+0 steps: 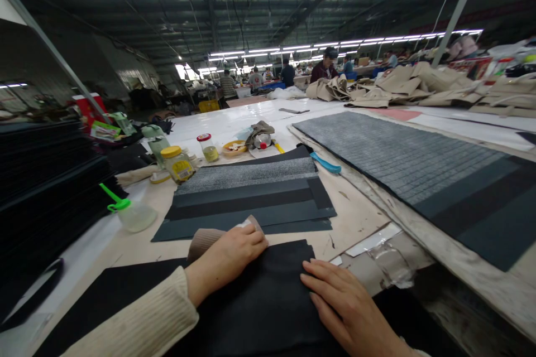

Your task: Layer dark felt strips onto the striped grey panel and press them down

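Note:
A black sheet of material (268, 295), with a smooth leather-like surface, lies in front of me at the table's near edge. My left hand (234, 248) is closed around a folded brown cloth (203, 239) at the sheet's far edge. Part of the cloth sticks out past the fingertips, its underside hidden. At the sheet's right edge my right hand (343, 301) rests with fingers stretched out, fingertips touching it. Just beyond are stacked dark panels (247, 195) with a grey fleecy strip along the back. Another black piece (121, 295) lies partly under my left sleeve.
Left stand a squeeze bottle with green spout (134, 215), a yellow-lidded jar (178, 164), a red-lidded jar (208, 148) and a tall black stack (46, 195). A blue-handled tool (325, 163) lies behind the panels. Right is a large grey panel (402, 156). People work farther back.

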Available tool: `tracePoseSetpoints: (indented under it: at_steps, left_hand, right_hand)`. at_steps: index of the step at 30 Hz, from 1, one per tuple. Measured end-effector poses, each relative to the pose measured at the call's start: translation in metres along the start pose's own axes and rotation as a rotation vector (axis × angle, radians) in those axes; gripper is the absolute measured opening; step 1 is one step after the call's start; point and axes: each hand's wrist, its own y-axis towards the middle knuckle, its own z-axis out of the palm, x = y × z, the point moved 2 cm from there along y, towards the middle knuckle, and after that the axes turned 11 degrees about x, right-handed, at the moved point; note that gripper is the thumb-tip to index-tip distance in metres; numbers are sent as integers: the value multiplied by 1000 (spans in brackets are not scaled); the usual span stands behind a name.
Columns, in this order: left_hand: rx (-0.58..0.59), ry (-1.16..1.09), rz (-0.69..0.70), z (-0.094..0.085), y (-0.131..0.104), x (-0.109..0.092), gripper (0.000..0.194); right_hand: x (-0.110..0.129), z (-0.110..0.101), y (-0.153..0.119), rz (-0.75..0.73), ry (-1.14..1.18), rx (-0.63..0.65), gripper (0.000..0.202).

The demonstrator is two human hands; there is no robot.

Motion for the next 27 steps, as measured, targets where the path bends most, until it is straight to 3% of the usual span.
tracePoseSetpoints:
  at_steps: [3, 7, 10, 12, 16, 19, 21, 24, 27]
  left_hand:
    - [-24, -63, -49, -11, 5, -1, 21]
    - [-156, -105, 2, -23, 41, -32, 17]
    - [-138, -59, 98, -20, 60, -46, 13]
    - [-109, -29, 101, -15, 56, -39, 14]
    - [-40, -23, -58, -5, 7, 8, 19]
    - [-65, -11, -321, 1, -55, 45, 28]
    - [-122, 17, -501, 7, -94, 56, 35]
    - [-192, -31, -622, 19, -127, 41, 34]
    - [-247, -201, -575, 31, -127, -5, 31]
  right_hand:
    - [0, 2, -1, 12, 7, -3, 35]
    - [0, 3, -2, 13, -13, 11, 35]
    - [1, 2, -1, 7, -34, 26, 34]
    - [1, 2, 0, 5, -38, 24, 35]
    - [-2, 6, -3, 4, -28, 9, 34]
    - [-5, 7, -4, -14, -35, 13, 32]
    - [-3, 4, 0, -30, -59, 19, 32]
    - [11, -5, 11, -132, -99, 63, 32]
    - [34, -9, 27, -303, -104, 170, 33]
